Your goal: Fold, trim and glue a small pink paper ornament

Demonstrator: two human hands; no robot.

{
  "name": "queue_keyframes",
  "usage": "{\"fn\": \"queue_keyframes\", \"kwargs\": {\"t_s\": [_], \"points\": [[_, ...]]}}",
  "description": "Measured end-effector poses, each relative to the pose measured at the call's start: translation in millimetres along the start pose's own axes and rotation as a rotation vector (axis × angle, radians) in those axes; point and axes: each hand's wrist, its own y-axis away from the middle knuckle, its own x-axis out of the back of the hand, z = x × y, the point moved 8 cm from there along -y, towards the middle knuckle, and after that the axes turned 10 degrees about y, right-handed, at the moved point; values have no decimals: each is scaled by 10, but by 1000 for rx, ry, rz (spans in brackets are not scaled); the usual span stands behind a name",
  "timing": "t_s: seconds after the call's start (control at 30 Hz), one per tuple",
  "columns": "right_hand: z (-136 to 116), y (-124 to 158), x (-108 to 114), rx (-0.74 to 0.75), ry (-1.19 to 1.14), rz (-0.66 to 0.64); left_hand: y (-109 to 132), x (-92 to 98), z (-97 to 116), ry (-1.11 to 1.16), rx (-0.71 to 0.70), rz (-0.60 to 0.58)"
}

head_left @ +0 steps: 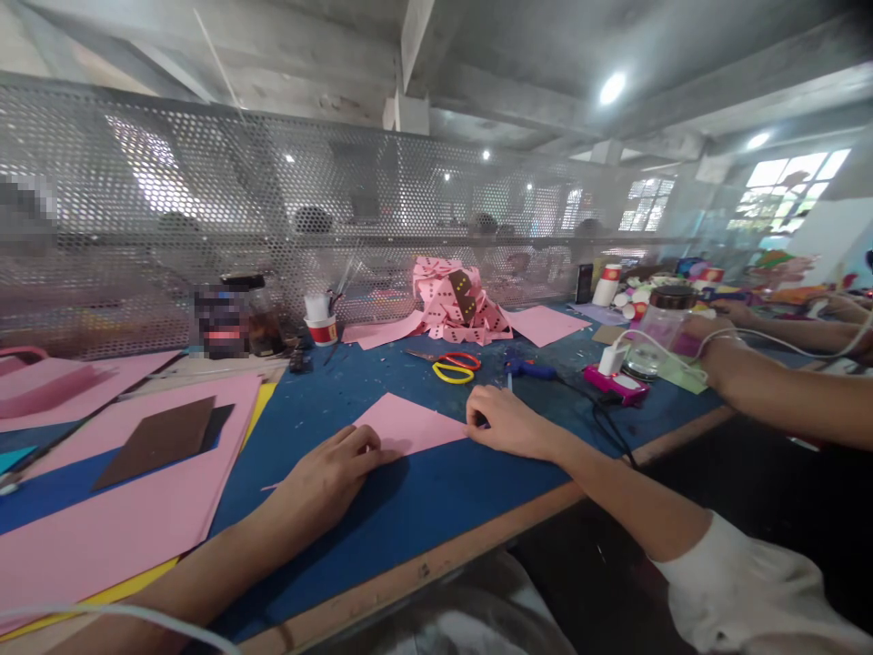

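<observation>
A folded piece of pink paper [413,423] lies on the blue table mat between my hands. At its left side my left hand [334,468] has curled fingers and a thumb pressed along the lower edge. My right hand [508,423] pinches the right corner, fingers bent. Just beyond the paper lie scissors [456,367] with red and yellow handles, and a blue glue gun [532,369] with a black cord. Farther back stands a pile of pink folded paper pieces [446,305] with dark and yellow dots.
Pink sheets [164,509] and a brown sheet [160,441] lie at left. A paper cup [320,326] holds tools. A magenta power strip [617,384] and a clear jar [658,337] stand at right, near a co-worker's arms [777,382]. A perforated metal screen [368,209] runs behind.
</observation>
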Motion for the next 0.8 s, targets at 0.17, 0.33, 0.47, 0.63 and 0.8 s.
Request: {"fn": "queue_keyframes", "kwargs": {"t_s": [0.17,0.33,0.47,0.63,0.8], "points": [[45,22,-2,-6,12,3,-10,13,8,8,-1,12],[47,52,13,-18,43,8,-5,10,8,13,1,5],[71,103,40,-34,45,12,3,12,11,13,5,5],[131,147,37,-43,33,25,6,-5,-8,12,12,-8],[144,135,7,-35,12,40,6,-14,-8,6,4,-15]]}}
